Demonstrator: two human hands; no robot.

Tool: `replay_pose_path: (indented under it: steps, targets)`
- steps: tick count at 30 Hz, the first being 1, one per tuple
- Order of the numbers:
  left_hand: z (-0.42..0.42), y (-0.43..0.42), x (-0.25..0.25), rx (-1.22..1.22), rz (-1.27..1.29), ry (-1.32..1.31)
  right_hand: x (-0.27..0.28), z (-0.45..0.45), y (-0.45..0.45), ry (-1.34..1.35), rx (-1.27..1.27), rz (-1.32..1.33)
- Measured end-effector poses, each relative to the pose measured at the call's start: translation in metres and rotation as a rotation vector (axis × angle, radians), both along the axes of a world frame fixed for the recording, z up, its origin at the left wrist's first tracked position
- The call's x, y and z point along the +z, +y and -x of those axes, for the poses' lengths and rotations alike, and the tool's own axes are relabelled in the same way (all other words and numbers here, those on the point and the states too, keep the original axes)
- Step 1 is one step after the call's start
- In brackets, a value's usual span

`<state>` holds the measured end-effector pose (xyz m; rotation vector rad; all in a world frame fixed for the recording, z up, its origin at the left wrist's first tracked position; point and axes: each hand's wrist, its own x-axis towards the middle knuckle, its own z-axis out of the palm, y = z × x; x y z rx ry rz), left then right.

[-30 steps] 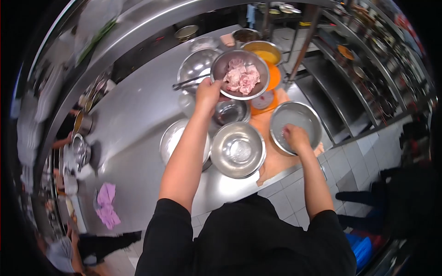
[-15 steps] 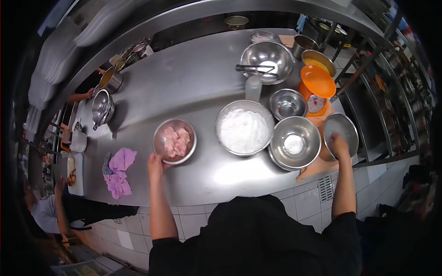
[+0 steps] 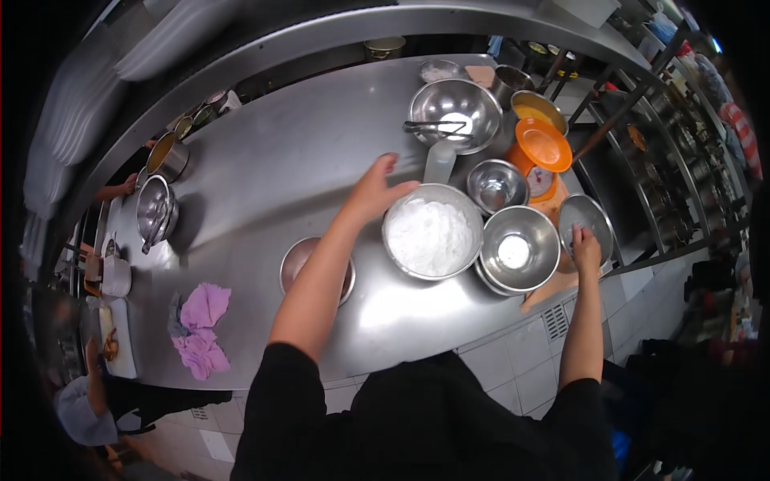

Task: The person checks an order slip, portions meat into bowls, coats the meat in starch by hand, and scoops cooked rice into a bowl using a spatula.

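Observation:
My left hand [image 3: 375,191] reaches over the steel table [image 3: 265,176] with its thumb and fingers spread, nothing in it, the thumb close to the rim of the bowl of white powder [image 3: 431,239]. Below my left forearm sits a metal bowl [image 3: 295,258], mostly hidden by the arm; its meat does not show. At the right, my right hand [image 3: 587,247] is over a grey bowl [image 3: 589,216], fingers bent together; what they hold, if anything, is too small to make out. Between them stands a stacked steel bowl [image 3: 521,248].
Behind are a small steel bowl [image 3: 497,186], an orange scale [image 3: 544,146], a large bowl with tongs [image 3: 473,108], a clear container [image 3: 439,164] and a pot of yellow liquid [image 3: 553,108]. Purple cloths [image 3: 204,309] lie at left. A co-worker [image 3: 88,409] stands at lower left.
My left hand has let go of the meat bowl, set down at the left, and moved right to the powder bowl. The right hand stays at the grey bowl.

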<state>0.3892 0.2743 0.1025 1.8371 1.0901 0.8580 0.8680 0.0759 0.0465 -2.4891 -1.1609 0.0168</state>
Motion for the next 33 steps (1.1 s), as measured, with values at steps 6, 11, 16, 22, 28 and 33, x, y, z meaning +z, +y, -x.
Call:
replay_pose_path:
  steps: [6,11,16,22,28,33]
  targets:
    - [-0.087,0.075,-0.02,-0.315,0.122,0.118,0.013,0.013,-0.004,0.0,-0.005,-0.057]
    - [-0.08,0.087,-0.022,-0.133,0.238,-0.162,-0.001,0.003,-0.007,-0.067,0.007,-0.103]
    - [0.034,0.051,0.052,0.091,-0.061,0.091,-0.008,-0.007,-0.008,0.102,0.029,-0.208]
    - [0.174,-0.051,0.09,-0.046,-0.166,0.862,-0.002,-0.01,-0.007,0.278,0.111,-0.56]
    - [0.215,-0.115,0.076,-0.195,-0.015,1.364,0.047,0.072,-0.012,0.386,0.253,-0.74]
    - [0.235,-0.121,0.079,-0.273,-0.128,1.362,0.073,0.245,-0.022,0.546,0.479,-0.733]
